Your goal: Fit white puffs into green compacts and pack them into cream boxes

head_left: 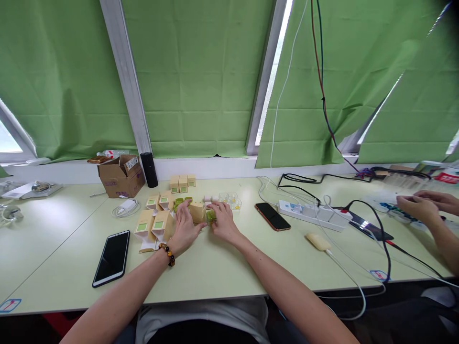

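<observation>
My left hand (183, 230), with a beaded bracelet on the wrist, is curled round the near-left side of a small kraft cardboard box (197, 213). Close against that box's right side, the fingers of my right hand (224, 222) are closed on a small green container (211, 216); its exact kind is unclear. More green pieces (178, 202) lie just behind my left fingers. To the left stand several kraft boxes with green labels (163, 223), their flaps open. Several clear round containers with yellow centres (233, 199) sit behind my right hand.
Small closed boxes (182, 183) stand at the back. A larger carton (122, 176) and black cylinder (149, 170) are back left. Phones lie at left (112, 258) and right (272, 216). A power strip (315, 214) with cables stretches right, towards another person's hands (419, 206).
</observation>
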`<action>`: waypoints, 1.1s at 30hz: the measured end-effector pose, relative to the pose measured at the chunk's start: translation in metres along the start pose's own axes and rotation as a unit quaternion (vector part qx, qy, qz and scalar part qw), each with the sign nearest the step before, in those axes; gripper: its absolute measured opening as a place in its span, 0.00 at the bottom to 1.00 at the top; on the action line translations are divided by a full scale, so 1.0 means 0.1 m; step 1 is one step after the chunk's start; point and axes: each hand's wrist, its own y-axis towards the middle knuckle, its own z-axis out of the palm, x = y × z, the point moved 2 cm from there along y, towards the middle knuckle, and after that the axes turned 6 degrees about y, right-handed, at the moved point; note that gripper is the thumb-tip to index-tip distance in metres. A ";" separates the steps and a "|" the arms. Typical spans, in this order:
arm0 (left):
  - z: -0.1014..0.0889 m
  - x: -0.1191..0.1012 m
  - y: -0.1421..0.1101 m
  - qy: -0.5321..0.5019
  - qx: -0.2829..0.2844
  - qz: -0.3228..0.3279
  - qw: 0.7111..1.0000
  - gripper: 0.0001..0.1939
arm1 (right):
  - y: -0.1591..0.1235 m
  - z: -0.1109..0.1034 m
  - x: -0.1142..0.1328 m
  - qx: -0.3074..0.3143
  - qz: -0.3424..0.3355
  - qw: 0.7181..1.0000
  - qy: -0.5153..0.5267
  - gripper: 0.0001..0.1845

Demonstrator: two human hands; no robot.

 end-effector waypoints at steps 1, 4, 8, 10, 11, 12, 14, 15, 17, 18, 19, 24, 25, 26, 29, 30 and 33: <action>0.01 0.01 0.00 -0.010 -0.001 0.004 1.000 0.41 | 0.00 0.00 0.00 0.001 0.002 1.000 0.001 0.41; 0.00 0.06 0.01 -0.064 -0.009 0.005 0.998 0.40 | 0.00 -0.01 0.00 -0.003 0.008 1.000 0.004 0.44; -0.05 0.07 0.03 -0.115 -0.017 -0.002 0.993 0.43 | 0.01 -0.03 -0.01 -0.007 0.012 1.000 0.005 0.44; -0.09 0.05 0.04 -0.109 -0.012 -0.006 0.994 0.43 | 0.01 -0.04 0.00 -0.002 0.019 1.000 0.004 0.44; -0.10 0.04 0.04 -0.101 -0.005 -0.009 0.995 0.43 | 0.01 -0.04 0.00 0.003 0.023 1.000 0.003 0.44; -0.12 0.03 0.04 -0.092 0.001 -0.012 0.996 0.43 | 0.01 -0.05 0.00 0.008 0.027 1.000 0.001 0.44; -0.13 0.00 0.03 -0.072 0.011 -0.016 0.997 0.42 | 0.01 -0.05 0.01 0.018 0.036 0.999 -0.005 0.44; -0.12 -0.01 0.03 -0.061 0.014 -0.015 0.998 0.42 | 0.01 -0.05 0.01 0.022 0.039 0.999 -0.007 0.44; -0.10 -0.04 0.01 -0.038 0.017 -0.008 0.999 0.44 | 0.01 -0.04 0.01 0.025 0.043 0.999 -0.012 0.43; -0.07 -0.05 -0.01 -0.026 0.017 -0.002 1.000 0.46 | 0.01 -0.04 0.01 0.026 0.044 0.999 -0.014 0.43; -0.05 -0.05 -0.02 -0.016 0.018 0.006 1.000 0.46 | 0.01 -0.03 0.00 0.026 0.045 0.999 -0.015 0.43; 0.00 -0.02 -0.04 -0.019 0.004 0.034 0.999 0.39 | 0.02 -0.04 0.00 0.030 0.057 0.998 -0.015 0.43; -0.01 -0.01 -0.03 -0.028 0.001 0.031 0.999 0.39 | 0.03 -0.05 0.00 0.029 0.060 0.998 -0.014 0.43; -0.02 0.01 -0.02 -0.039 -0.003 0.027 0.999 0.40 | 0.03 -0.06 -0.01 0.029 0.063 0.997 -0.012 0.43; -0.06 0.04 0.02 -0.077 -0.011 0.017 0.997 0.39 | 0.05 -0.07 -0.04 0.033 0.075 0.997 0.000 0.41; -0.08 0.05 0.04 -0.087 -0.014 0.017 0.996 0.38 | 0.05 -0.07 -0.06 0.034 0.078 0.996 0.005 0.41; -0.12 0.05 0.08 -0.108 -0.024 0.031 0.993 0.28 | 0.05 -0.07 -0.09 0.031 0.083 0.996 0.019 0.38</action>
